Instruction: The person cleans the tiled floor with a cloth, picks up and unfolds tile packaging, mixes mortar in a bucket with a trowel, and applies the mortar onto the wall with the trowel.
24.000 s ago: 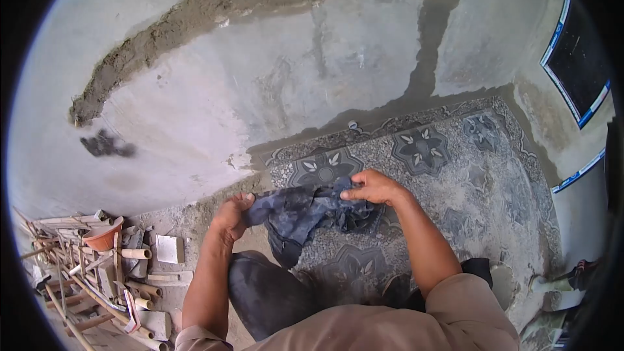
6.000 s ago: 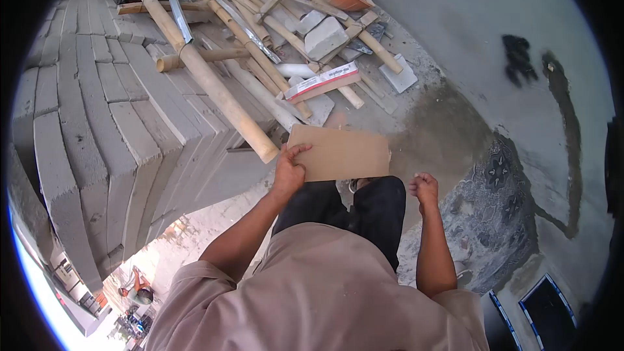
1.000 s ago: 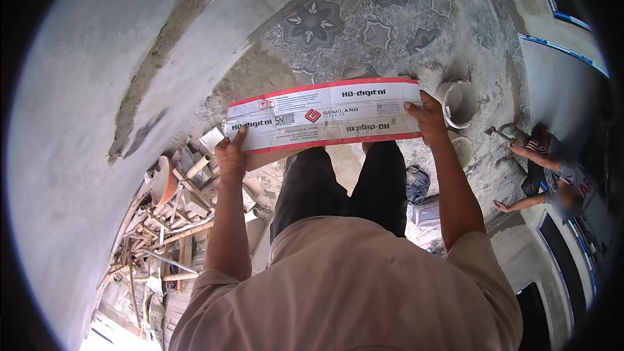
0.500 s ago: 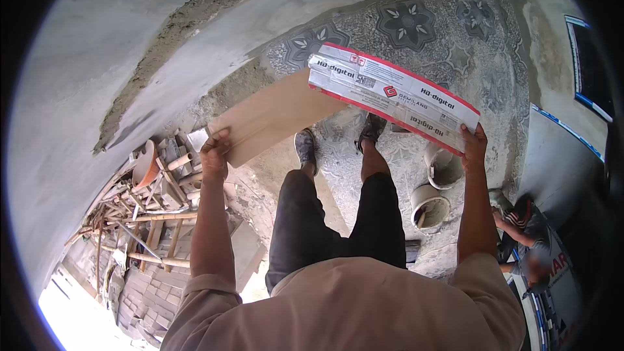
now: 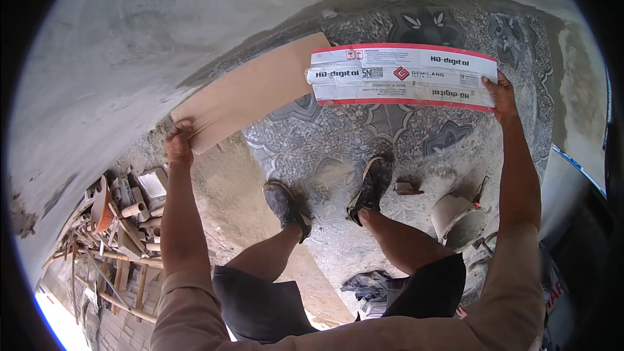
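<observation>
1. Your left hand (image 5: 179, 140) is gripping the outer end of the brown cardboard (image 5: 250, 94).
2. Your right hand (image 5: 502, 96) pinches the outer end of the white cardboard with red edges (image 5: 403, 77).
3. Both pieces are up in front of you, over the patterned floor (image 5: 292, 140), and their inner ends meet.
4. A bucket (image 5: 448, 213) sits near your right shoe (image 5: 376, 185).

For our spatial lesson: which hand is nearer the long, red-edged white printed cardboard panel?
Right. The right hand grips the panel; the left hand is away from it, holding flat brown cardboard.
</observation>
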### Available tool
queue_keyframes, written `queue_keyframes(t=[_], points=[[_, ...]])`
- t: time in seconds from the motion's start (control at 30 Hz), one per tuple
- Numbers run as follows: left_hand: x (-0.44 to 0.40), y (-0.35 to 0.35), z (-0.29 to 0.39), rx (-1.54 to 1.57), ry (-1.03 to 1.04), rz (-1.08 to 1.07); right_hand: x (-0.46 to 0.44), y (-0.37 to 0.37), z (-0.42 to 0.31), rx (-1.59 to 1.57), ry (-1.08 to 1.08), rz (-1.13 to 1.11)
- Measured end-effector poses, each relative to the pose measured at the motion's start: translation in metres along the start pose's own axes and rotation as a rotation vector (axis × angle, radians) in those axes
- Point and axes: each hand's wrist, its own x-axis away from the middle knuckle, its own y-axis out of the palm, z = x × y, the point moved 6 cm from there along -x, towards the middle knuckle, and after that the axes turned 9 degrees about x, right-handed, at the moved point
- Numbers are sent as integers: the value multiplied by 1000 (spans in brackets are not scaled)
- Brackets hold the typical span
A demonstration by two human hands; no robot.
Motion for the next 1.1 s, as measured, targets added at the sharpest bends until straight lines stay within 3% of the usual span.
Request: queue_keyframes(t=[0.07,0.13,0.2,0.27,0.33,0.37,0.4,0.43,0.5,0.53,0.67,0.73,0.9,0.93,1.0,1.07,1.1], points=[[-31,-4,-31,-126,28,16,-52,17,6,5,-25,-21],[-29,11,-25,-1303,543,396,-98,29,9,75,-48,-50],[-42,25,-70,-1151,637,237,-136,41,18,153,-67,24],[-37,57,-102,-1173,657,205,-164,28,22,385,-292,319],[-42,61,-130,-1137,510,267,-188,16,43,500,-426,607],[-40,67,-137,-1086,391,327,-176,23,41,602,-394,767],[-39,71,-140,-1032,271,387,-137,45,27,939,-285,1075],[-45,69,-146,-1023,197,402,-132,53,42,905,2,1089],[-47,82,-143,-1016,185,392,-114,85,72,764,272,993],[-43,86,-143,-1023,149,390,-102,106,80,756,295,980],[-34,125,-147,-1029,159,378,-77,182,92,595,221,887],[-24,154,-144,-1066,203,314,-79,219,102,380,26,833],[14,219,-138,-1301,219,124,-51,269,74,388,205,720],[17,230,-137,-1375,300,19,-54,272,76,344,255,701],[13,236,-140,-1442,388,-79,-58,270,83,173,221,794],[2,241,-153,-1561,515,-241,-101,259,140,-259,48,797],[11,249,-143,-1618,589,-265,-111,253,155,-326,96,819]])
